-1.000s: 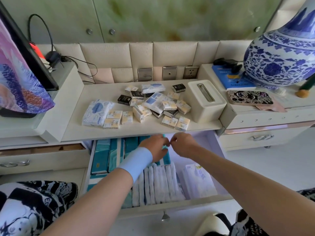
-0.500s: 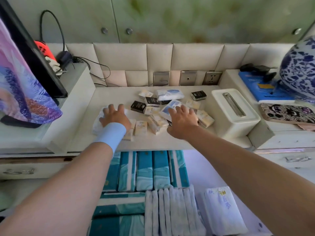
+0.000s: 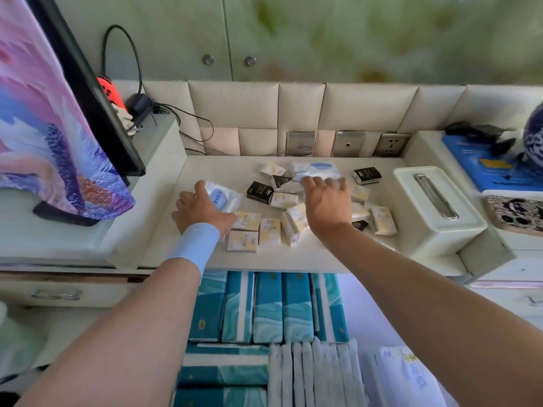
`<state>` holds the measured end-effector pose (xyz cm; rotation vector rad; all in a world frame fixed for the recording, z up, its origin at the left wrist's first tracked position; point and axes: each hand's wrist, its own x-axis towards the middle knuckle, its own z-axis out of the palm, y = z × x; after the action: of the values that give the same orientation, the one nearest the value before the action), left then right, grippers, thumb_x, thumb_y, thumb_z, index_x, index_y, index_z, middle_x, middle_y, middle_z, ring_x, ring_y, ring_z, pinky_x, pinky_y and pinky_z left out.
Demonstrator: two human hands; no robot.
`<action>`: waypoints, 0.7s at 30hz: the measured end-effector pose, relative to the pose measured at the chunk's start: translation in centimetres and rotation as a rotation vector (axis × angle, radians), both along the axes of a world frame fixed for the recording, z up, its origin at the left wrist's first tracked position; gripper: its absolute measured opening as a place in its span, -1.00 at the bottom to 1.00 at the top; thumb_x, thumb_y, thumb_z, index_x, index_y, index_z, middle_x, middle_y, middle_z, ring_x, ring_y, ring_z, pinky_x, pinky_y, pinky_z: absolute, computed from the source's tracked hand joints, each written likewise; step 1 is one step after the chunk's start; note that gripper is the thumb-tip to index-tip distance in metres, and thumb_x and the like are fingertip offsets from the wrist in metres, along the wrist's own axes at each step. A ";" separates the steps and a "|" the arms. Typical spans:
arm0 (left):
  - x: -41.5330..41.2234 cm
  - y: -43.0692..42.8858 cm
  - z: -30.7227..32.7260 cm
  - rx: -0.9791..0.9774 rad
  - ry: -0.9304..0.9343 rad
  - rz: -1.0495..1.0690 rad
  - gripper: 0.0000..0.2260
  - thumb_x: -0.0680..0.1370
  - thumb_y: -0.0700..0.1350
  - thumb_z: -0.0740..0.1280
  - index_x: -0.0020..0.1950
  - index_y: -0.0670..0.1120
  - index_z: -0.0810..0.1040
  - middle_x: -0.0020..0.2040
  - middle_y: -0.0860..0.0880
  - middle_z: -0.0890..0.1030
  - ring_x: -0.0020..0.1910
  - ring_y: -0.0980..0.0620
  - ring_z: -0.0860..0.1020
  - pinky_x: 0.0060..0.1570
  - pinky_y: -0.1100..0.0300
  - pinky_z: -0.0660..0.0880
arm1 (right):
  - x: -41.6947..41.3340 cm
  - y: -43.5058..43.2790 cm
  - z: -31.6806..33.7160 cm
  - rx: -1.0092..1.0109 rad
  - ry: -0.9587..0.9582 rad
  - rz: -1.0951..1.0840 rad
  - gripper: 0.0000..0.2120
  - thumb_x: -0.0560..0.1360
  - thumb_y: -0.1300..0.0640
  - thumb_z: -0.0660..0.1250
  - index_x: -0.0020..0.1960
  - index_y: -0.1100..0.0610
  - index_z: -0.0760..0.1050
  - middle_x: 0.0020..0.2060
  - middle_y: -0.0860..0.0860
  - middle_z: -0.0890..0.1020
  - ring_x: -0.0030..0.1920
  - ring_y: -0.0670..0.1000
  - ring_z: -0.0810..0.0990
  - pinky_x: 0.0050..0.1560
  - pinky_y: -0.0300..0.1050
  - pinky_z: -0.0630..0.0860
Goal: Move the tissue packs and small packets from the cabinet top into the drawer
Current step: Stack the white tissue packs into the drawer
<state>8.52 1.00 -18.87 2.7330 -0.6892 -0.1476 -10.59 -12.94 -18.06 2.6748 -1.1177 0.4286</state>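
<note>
White tissue pack (image 3: 225, 198) in left grip (image 3: 199, 213); right grip (image 3: 326, 204) touches far pack (image 3: 318, 170).

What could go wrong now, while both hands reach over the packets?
The right hand stretches over loose cream packets toward the far white pack; its forearm might sweep some off the cabinet top, perhaps missing the drawer. The left hand lies on a soft pack, which could slip if grabbed loosely.
</note>
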 end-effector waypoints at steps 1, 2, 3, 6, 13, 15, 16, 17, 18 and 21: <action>-0.3 0.1 0.5 -0.072 0.001 -0.012 -0.21 0.31 0.09 0.47 0.43 0.08 0.14 0.26 -0.15 0.32 0.26 -0.17 0.34 0.18 -0.02 0.35 | 0.0 0.1 0.5 -0.028 -0.053 0.023 -0.66 0.53 0.27 0.19 0.29 0.10 0.46 0.03 0.07 0.63 0.03 0.17 0.58 0.21 0.14 0.38; -0.7 0.1 1.0 -0.147 0.027 -0.025 -0.19 0.31 0.07 0.47 0.45 0.10 0.11 0.27 -0.14 0.32 0.26 -0.17 0.35 0.18 -0.02 0.38 | 0.0 0.1 1.0 -0.047 -0.120 0.052 -0.65 0.52 0.29 0.22 0.28 0.10 0.48 0.03 0.08 0.63 0.00 0.18 0.59 0.14 0.12 0.40; -1.3 0.1 1.6 -0.226 0.077 -0.036 -0.17 0.31 0.05 0.47 0.47 0.13 0.08 0.29 -0.12 0.31 0.27 -0.17 0.36 0.19 -0.02 0.42 | -0.1 0.3 1.7 -0.036 -0.212 0.087 -0.65 0.53 0.29 0.23 0.27 0.09 0.50 0.01 0.09 0.63 -0.03 0.19 0.59 0.06 0.08 0.41; -3.8 0.2 3.4 -0.505 0.381 -0.071 -0.16 0.37 -0.03 0.44 0.52 0.21 0.02 0.40 -0.06 0.31 0.29 -0.14 0.40 0.13 -0.02 0.49 | -0.9 1.3 4.5 0.258 -0.514 0.086 -0.66 0.60 0.20 0.17 0.35 0.04 0.47 -0.07 0.06 0.63 -0.17 0.14 0.59 -0.18 -0.05 0.48; -12.5 1.5 5.9 -0.753 0.896 -0.214 -0.21 0.37 0.03 0.45 0.54 0.07 0.18 0.39 -0.09 0.46 0.23 -0.07 0.49 0.16 0.06 0.42 | -5.3 3.4 7.0 0.884 -0.693 -0.116 -0.89 0.43 0.05 0.41 -0.07 0.02 0.64 -0.28 -0.01 0.64 -0.37 -0.04 0.53 -0.44 -0.23 0.41; -15.0 1.9 5.6 -0.654 0.943 -0.282 -0.13 0.26 0.11 0.46 0.52 0.09 0.18 0.36 -0.07 0.48 0.24 -0.08 0.51 0.24 -0.01 0.44 | -6.8 4.6 6.7 0.967 -0.684 -0.155 -0.85 0.40 0.06 0.42 -0.30 0.07 0.54 -0.42 0.00 0.55 -0.38 0.00 0.48 -0.43 -0.17 0.41; -16.2 2.1 5.3 -0.607 0.966 -0.308 -0.09 0.24 0.14 0.48 0.52 0.12 0.17 0.37 -0.06 0.48 0.24 -0.08 0.52 0.26 -0.03 0.45 | -7.6 5.1 6.6 1.031 -0.701 -0.192 -0.83 0.40 0.08 0.41 -0.32 0.10 0.52 -0.42 0.02 0.54 -0.37 0.02 0.49 -0.42 -0.12 0.48; -17.2 2.3 5.1 -0.573 0.977 -0.331 -0.09 0.25 0.15 0.50 0.53 0.13 0.15 0.38 -0.06 0.47 0.24 -0.07 0.52 0.25 -0.02 0.47 | -8.5 5.7 6.6 1.102 -0.735 -0.233 -0.83 0.41 0.10 0.41 -0.32 0.13 0.52 -0.41 0.05 0.55 -0.35 0.04 0.53 -0.40 -0.08 0.56; -18.1 2.3 4.7 -0.541 0.975 -0.358 -0.11 0.31 0.11 0.51 0.54 0.12 0.12 0.39 -0.05 0.46 0.24 -0.06 0.51 0.19 0.04 0.49 | -9.6 6.2 6.7 1.179 -0.764 -0.277 -0.84 0.42 0.11 0.42 -0.29 0.15 0.53 -0.39 0.07 0.58 -0.35 0.05 0.56 -0.39 -0.11 0.58; -20.5 2.7 3.8 -0.471 0.936 -0.423 -0.28 0.48 -0.03 0.47 0.53 0.07 0.15 0.32 0.02 0.47 0.16 0.02 0.48 0.01 0.21 0.43 | -12.7 7.4 6.5 1.339 -0.835 -0.392 -0.88 0.45 0.15 0.45 -0.14 0.21 0.59 -0.27 0.13 0.67 -0.35 0.05 0.65 -0.40 -0.17 0.57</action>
<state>-11.98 3.72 -15.09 1.7377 -0.8338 -1.1045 -23.32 -5.59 -11.57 3.0736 -2.9617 1.0478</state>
